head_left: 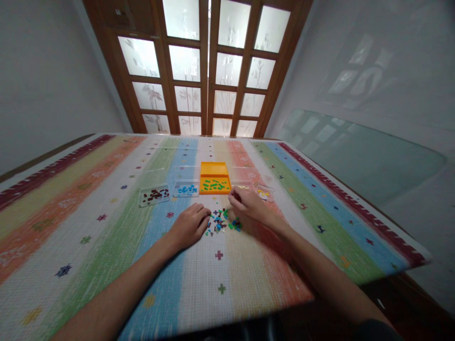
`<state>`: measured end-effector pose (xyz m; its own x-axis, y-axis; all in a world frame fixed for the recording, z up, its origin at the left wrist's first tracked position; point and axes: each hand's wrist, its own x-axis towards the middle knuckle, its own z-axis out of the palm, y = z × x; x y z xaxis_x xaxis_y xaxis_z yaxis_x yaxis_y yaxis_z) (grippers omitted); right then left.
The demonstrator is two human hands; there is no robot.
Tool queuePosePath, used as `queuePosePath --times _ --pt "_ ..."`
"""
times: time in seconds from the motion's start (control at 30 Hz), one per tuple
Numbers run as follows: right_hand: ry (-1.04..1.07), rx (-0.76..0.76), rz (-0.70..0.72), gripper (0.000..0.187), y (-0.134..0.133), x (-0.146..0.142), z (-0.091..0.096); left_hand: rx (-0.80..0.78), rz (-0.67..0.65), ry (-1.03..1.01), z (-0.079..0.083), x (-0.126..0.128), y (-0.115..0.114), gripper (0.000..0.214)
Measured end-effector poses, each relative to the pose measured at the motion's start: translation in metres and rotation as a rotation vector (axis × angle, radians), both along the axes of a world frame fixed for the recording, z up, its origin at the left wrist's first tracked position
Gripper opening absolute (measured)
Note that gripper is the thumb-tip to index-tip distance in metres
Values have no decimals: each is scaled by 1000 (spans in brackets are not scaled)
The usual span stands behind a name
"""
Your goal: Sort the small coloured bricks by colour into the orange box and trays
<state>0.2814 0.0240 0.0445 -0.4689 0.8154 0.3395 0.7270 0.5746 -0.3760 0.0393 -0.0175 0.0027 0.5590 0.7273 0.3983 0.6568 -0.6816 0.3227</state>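
The heap of small coloured pieces (220, 222) lies on the table (106, 227) between your fingers, touching the loosely curled tips of your left hand (188, 226), which hold nothing that shows, and partly under your right hand (249, 206). The pieces look light, hard and slick, so pinch one by its edges with thumb and forefinger. Your right fingers are bunched narrow; whether they grip a piece is hidden.

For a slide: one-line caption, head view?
Left hand and right hand at a pile of small mixed-colour plastic pieces on a striped tablecloth, orange plastic tray behind.
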Motion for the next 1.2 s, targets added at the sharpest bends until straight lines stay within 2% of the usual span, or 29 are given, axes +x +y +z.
queuePosePath --times 0.13,0.23,0.37,0.67,0.9,0.97,1.03,1.1,1.2 --pt "-58 3 -201 20 27 34 -1 1 -7 -10 -1 0 1 22" --pt "-97 -15 -273 22 37 51 -4 -5 -2 -15 -3 -1 2 21" --pt "-111 -40 -277 21 42 60 -8 -11 4 -10 -4 -1 2 20" --pt "-117 -67 -273 18 43 60 -12 -17 0 -18 -1 -1 1 21" --pt "-60 -55 -268 21 41 60 -6 -5 3 -8 -3 -1 1 21" --pt "-20 -46 -235 21 36 57 -3 -6 6 -6 -3 -1 1 21" --pt "14 -53 -143 19 26 49 0 -8 6 -2 -2 -1 1 21" --pt "28 -85 8 16 11 37 1 -3 5 1 -1 -1 1 21" --pt "-24 -214 264 12 -15 16 1 -2 7 7 0 0 1 21"
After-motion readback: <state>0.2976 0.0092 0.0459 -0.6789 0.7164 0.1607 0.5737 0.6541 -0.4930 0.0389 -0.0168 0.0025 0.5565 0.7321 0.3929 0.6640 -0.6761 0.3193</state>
